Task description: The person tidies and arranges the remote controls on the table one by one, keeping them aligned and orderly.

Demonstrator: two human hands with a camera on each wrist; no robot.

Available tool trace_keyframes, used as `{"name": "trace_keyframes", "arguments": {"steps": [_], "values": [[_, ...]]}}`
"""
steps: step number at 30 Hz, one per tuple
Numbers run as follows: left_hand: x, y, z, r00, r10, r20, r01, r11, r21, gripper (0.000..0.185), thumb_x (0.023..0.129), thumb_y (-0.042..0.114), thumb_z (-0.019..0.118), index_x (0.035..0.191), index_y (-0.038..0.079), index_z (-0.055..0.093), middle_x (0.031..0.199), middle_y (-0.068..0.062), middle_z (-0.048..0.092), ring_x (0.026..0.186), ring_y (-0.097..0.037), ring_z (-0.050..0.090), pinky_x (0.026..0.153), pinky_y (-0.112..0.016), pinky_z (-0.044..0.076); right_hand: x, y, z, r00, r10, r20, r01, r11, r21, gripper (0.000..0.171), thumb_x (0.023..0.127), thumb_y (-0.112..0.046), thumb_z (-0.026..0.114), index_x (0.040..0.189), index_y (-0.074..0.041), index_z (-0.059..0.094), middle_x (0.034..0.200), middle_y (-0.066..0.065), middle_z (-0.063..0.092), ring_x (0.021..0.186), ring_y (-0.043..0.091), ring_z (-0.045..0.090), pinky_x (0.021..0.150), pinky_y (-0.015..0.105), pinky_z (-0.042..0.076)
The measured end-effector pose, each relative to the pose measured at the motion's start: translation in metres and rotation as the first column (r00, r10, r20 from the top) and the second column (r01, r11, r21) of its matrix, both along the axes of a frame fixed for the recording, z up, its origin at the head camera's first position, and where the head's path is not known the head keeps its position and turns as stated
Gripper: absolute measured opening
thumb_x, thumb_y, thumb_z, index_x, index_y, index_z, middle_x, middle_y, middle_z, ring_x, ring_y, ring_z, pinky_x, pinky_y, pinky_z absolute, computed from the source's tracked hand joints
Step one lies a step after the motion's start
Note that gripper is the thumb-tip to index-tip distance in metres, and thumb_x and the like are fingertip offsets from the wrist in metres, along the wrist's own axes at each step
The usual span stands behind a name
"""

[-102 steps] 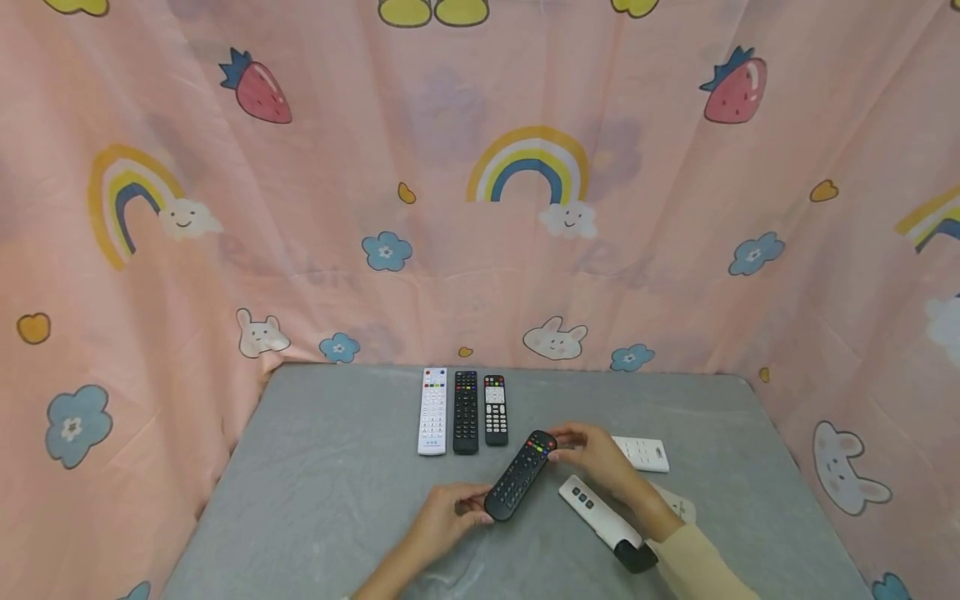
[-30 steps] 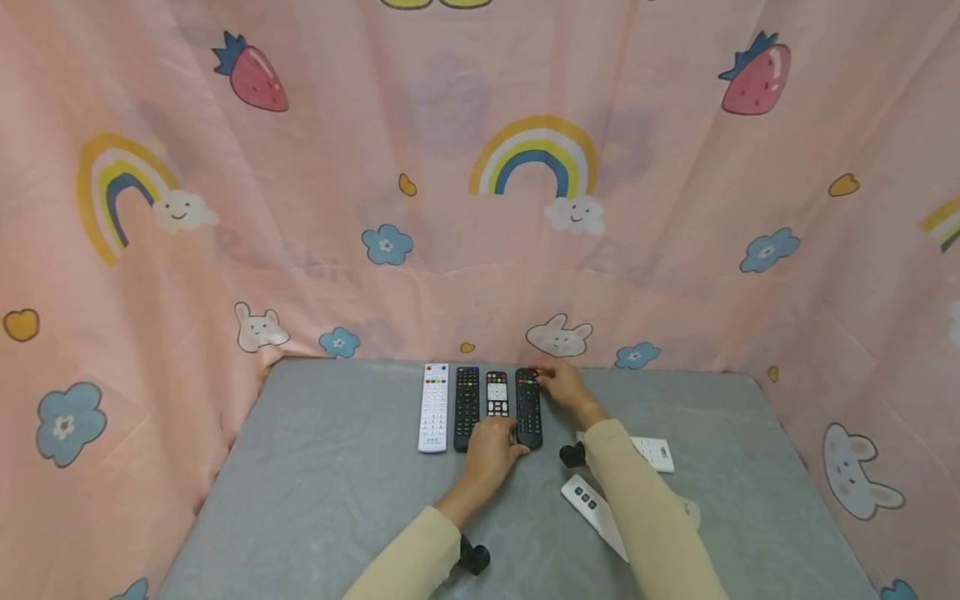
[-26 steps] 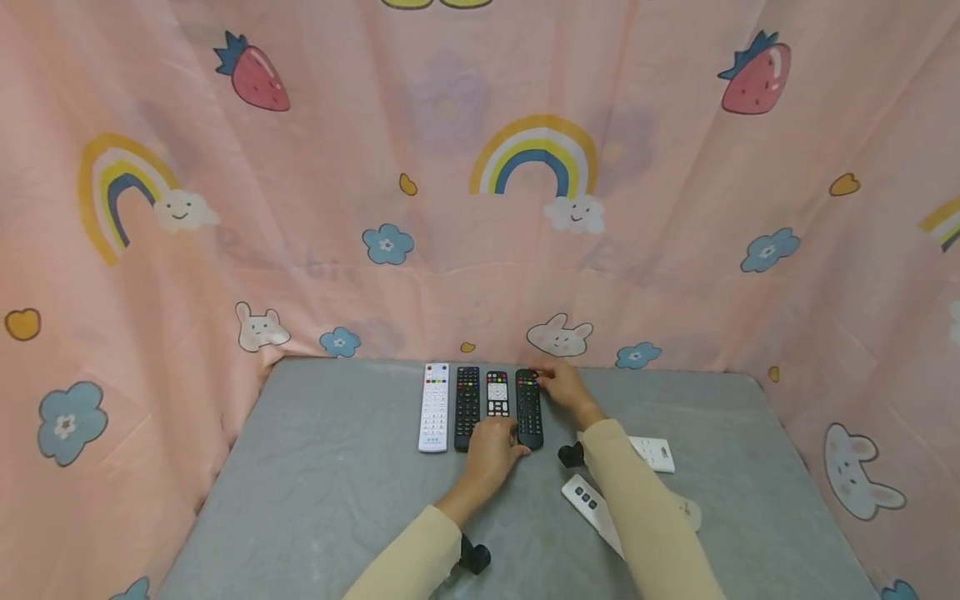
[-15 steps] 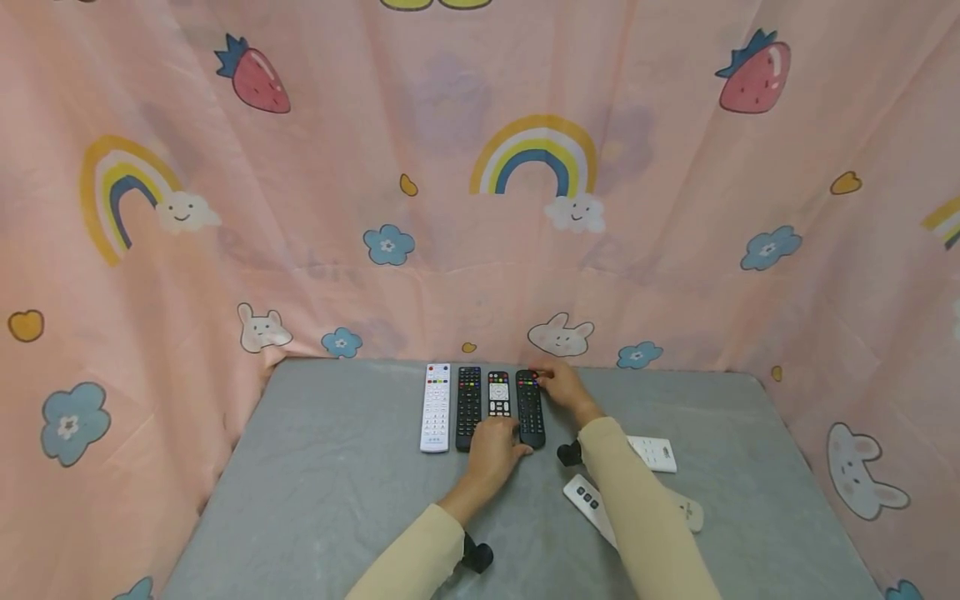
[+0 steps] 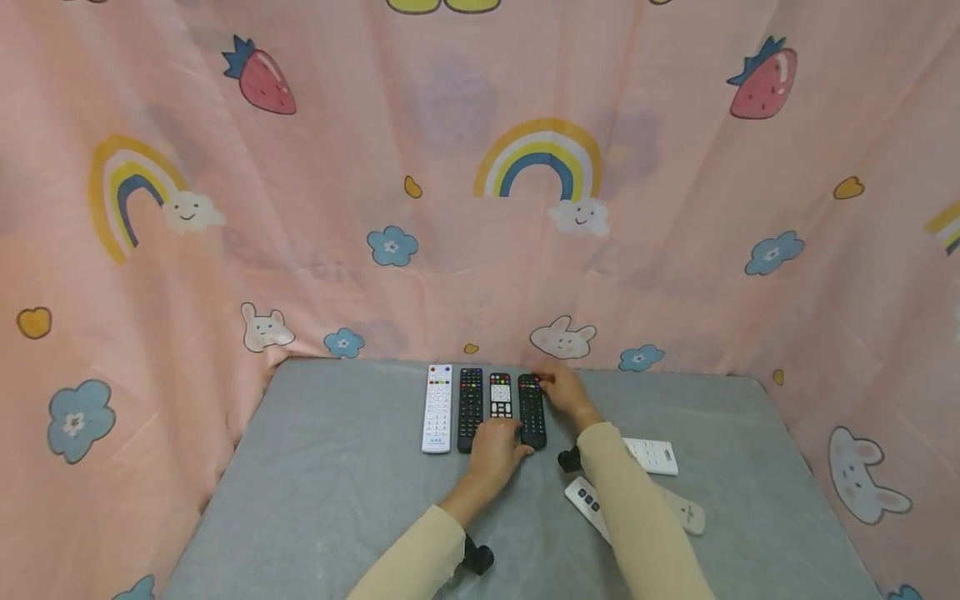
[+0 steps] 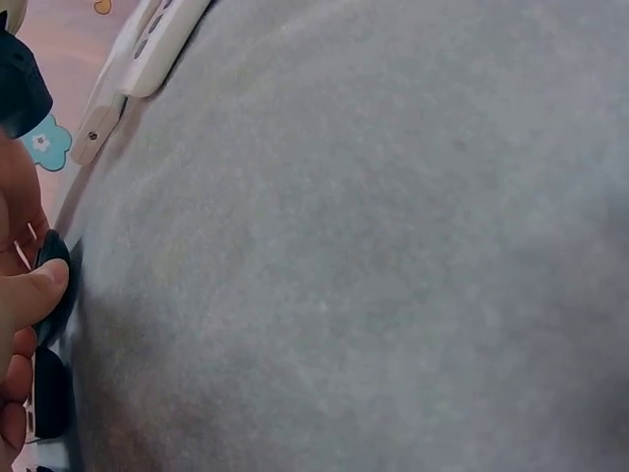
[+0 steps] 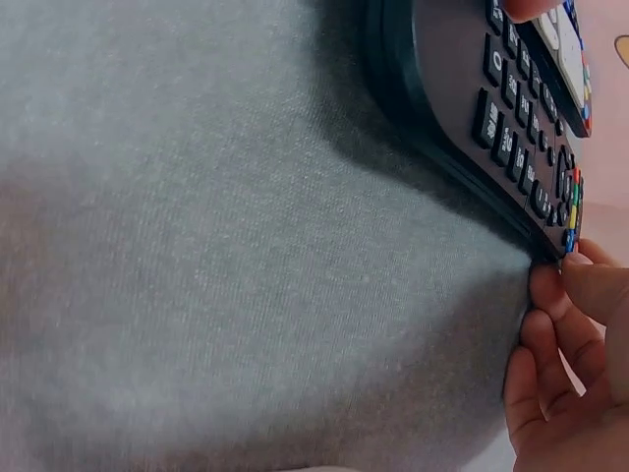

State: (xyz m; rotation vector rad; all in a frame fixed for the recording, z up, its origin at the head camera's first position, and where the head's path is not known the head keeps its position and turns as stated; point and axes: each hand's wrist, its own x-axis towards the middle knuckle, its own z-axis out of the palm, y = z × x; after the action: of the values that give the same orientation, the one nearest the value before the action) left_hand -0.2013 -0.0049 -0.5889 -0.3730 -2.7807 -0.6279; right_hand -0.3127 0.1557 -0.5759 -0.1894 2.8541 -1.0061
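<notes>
1. Pinched narrowly at its far corner by our right hand and at its near end by our left hand, the end black remote sat keys up on the right of a row of four. We could not tell whether it lay fully flat.
2. Just left of it was a smaller remote with white keys, its lower part behind our left hand. Contact there was unclear; a sideways nudge from our knuckles could have knocked it crooked.
3. Next came a longer black remote and a white remote, roughly parallel. Uneven pulls from our two hands could have skewed the held one against this row.
4. Our right sleeve crossed over a three-button remote, a flat white remote and a cream remote, partly hiding them. Withdrawn too low, that arm might have dragged them along.
5. Soft grey cloth covered the table up to the pink curtain; bunching under a push could have shifted everything.
</notes>
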Motion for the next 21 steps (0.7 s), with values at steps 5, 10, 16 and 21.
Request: {"name": "trace_keyframes", "arguments": {"steps": [5, 10, 16, 21], "values": [[0.004, -0.003, 0.005, 1.000, -0.014, 0.014, 0.013, 1.000, 0.011, 0.040, 0.067, 0.034, 0.090, 0.097, 0.012, 0.077, 0.087, -0.001, 0.077, 0.081, -0.015, 0.069, 0.078, -0.034, 0.055, 0.004, 0.004, 0.000, 1.000, 0.010, 0.005, -0.010, 1.000, 0.001, 0.037, 0.098, -0.007, 0.054, 0.134, -0.005, 0.059, 0.134, 0.021, 0.062, 0.121, 0.039, 0.059, 0.104, 0.054, 0.046], [0.008, -0.006, 0.008, 0.999, -0.043, 0.009, 0.043, 0.998, 0.044, 0.040, 0.070, 0.033, 0.088, 0.101, 0.012, 0.077, 0.070, 0.006, 0.069, 0.068, -0.006, 0.058, 0.071, -0.028, 0.052, 0.013, 0.014, 0.007, 0.999, 0.034, 0.009, -0.033, 0.998, -0.050, 0.041, 0.098, -0.010, 0.054, 0.139, -0.006, 0.055, 0.123, 0.023, 0.064, 0.105, 0.034, 0.062, 0.093, 0.051, 0.051], [0.016, -0.008, 0.009, 0.994, -0.106, -0.017, 0.107, 0.989, 0.101, 0.034, 0.074, 0.028, 0.086, 0.104, 0.015, 0.076, 0.067, 0.011, 0.061, 0.067, -0.002, 0.051, 0.067, -0.022, 0.047, 0.029, 0.034, 0.019, 0.994, 0.090, -0.054, -0.095, 0.990, -0.105, 0.041, 0.100, -0.012, 0.054, 0.140, -0.006, 0.052, 0.112, 0.020, 0.067, 0.101, 0.032, 0.064, 0.092, 0.051, 0.052], [0.022, -0.003, 0.014, 0.982, -0.189, -0.030, 0.191, 0.973, 0.129, 0.031, 0.077, 0.024, 0.084, 0.105, 0.015, 0.075, 0.069, 0.012, 0.061, 0.068, -0.001, 0.051, 0.068, -0.020, 0.045, 0.046, 0.059, 0.028, 0.990, 0.094, -0.107, -0.105, 0.990, -0.097, 0.040, 0.099, -0.013, 0.057, 0.139, -0.005, 0.054, 0.115, 0.022, 0.067, 0.105, 0.037, 0.063, 0.092, 0.054, 0.052]]}}
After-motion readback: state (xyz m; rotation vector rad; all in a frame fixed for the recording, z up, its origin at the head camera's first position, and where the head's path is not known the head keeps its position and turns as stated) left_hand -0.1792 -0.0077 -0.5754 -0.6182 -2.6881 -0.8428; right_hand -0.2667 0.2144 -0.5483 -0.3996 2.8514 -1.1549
